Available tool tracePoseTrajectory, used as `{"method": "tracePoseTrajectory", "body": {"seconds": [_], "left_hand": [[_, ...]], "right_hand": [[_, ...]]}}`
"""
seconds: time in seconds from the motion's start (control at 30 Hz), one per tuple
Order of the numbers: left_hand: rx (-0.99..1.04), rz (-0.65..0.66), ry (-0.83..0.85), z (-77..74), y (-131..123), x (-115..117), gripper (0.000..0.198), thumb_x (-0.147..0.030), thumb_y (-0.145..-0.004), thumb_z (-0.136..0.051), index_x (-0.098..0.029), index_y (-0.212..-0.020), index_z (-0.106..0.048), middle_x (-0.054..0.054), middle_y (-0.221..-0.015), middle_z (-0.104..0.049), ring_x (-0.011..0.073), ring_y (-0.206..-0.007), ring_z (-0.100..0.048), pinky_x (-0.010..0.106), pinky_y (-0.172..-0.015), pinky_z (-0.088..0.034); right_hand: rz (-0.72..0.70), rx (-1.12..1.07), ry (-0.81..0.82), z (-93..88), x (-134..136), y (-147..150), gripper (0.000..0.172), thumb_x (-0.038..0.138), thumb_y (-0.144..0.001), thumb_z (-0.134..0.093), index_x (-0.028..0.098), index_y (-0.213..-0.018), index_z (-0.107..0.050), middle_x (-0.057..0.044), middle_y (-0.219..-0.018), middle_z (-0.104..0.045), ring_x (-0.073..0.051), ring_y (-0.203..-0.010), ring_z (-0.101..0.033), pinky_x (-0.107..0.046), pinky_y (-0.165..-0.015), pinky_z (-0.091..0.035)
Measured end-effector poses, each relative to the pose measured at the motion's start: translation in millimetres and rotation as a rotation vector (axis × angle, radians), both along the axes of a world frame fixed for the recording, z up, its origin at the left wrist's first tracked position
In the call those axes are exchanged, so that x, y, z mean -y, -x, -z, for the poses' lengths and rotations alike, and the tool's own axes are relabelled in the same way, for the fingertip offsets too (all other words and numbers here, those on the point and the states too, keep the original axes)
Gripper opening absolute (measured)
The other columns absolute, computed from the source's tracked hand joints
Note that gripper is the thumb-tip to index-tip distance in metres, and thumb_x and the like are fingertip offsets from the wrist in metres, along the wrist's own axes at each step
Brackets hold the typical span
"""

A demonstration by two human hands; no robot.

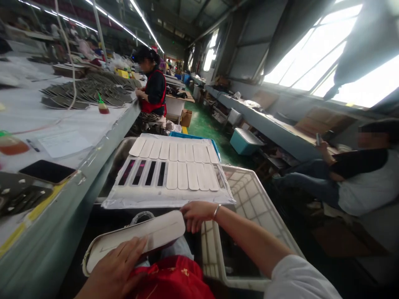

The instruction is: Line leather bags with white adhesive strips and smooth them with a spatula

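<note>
White insole (137, 241) lies across the lap above the red apron (174, 278), below the near edge of the strip sheet (174, 166). The left hand (120, 270) rests flat on its near end, fingers spread wide. The right hand (196, 214) curls at the far tip - can't tell if it grips. Risk: with only a flat palm holding it, the insole may slide off the lap or tip into the white crate (249, 195) just beside it.

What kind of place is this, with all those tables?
Probably a shoe factory workshop. A long workbench runs down the hall, flat sole-shaped pieces lie stacked on it, and the left hand rests on a white insole.
</note>
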State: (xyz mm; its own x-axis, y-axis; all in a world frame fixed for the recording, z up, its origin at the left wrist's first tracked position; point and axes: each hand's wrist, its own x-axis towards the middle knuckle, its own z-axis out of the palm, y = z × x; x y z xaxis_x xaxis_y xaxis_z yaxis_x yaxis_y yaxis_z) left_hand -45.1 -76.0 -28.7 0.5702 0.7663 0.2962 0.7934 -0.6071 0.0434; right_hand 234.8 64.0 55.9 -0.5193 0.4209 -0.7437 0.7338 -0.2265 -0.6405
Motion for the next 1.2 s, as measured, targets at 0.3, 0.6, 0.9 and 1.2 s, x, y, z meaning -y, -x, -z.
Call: {"method": "tracePoseTrajectory", "body": {"seconds": [0.3, 0.6, 0.9, 1.2], "left_hand": [[-0.029, -0.017, 0.069, -5.3, -4.1, -10.0, 0.064, -0.043, -0.080, -0.057, -0.038, -0.137, -0.029, 0.006, -0.114, -0.060, 0.0252, -0.098, -0.056, 0.036, -0.081, -0.044], [-0.149, -0.022, 0.090, -2.8, 1.4, -23.4, 0.071, 0.005, -0.074, -0.040, -0.037, -0.131, -0.041, 0.004, -0.115, -0.058, 0.0217, -0.101, -0.054, 0.036, -0.088, -0.044], [-0.240, 0.224, 0.134, -12.0, -0.3, -41.6, 0.067, 0.004, -0.072, -0.038, -0.027, -0.132, -0.042, 0.004, -0.137, -0.045, 0.0215, -0.116, -0.049, 0.034, -0.094, -0.041], [-0.150, 0.155, 0.464, -47.8, -46.0, -60.3, 0.077, -0.028, -0.074, -0.059, -0.029, -0.141, -0.021, 0.010, -0.127, -0.049, 0.0281, -0.107, -0.049, 0.045, -0.093, -0.041]], "right_hand": [[0.045, -0.054, -0.172, 39.2, 18.0, -4.8, 0.015, 0.024, -0.084, -0.044, 0.016, -0.092, -0.054, 0.006, -0.053, -0.050, -0.006, -0.039, -0.048, -0.017, -0.038, -0.041], [0.117, -0.094, -0.346, 37.3, 30.5, -0.3, 0.018, 0.018, -0.081, -0.041, 0.015, -0.086, -0.058, 0.003, -0.058, -0.051, -0.006, -0.044, -0.043, -0.017, -0.040, -0.034], [0.095, -0.021, -0.467, 29.3, 27.7, 3.2, 0.024, 0.012, -0.073, -0.045, 0.014, -0.087, -0.065, 0.001, -0.059, -0.056, -0.010, -0.054, -0.049, -0.021, -0.052, -0.038], [0.044, 0.048, -0.434, 22.6, 20.0, 3.6, 0.023, 0.013, -0.072, -0.045, 0.015, -0.086, -0.063, 0.002, -0.059, -0.057, -0.009, -0.049, -0.047, -0.020, -0.047, -0.033]]}}
